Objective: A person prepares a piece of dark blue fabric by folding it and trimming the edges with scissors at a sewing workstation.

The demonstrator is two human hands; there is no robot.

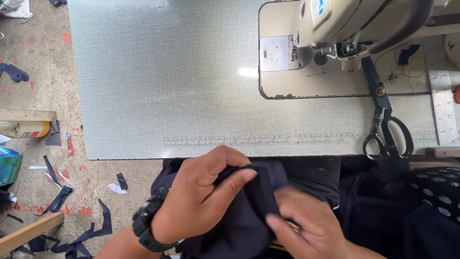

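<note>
Just below the near edge of the grey textured sewing table (158, 86), the left hand (199, 196) and right hand (306, 223) both pinch a folded dark navy cloth piece (249, 211), while black-handled scissors (385, 124) lie on the table's right and navy scraps (62, 196) litter the concrete floor (43, 76) to its left.

Scissors (387, 125) on table (158, 86) – rt of center, sewing machine (354, 24) behind.
</note>
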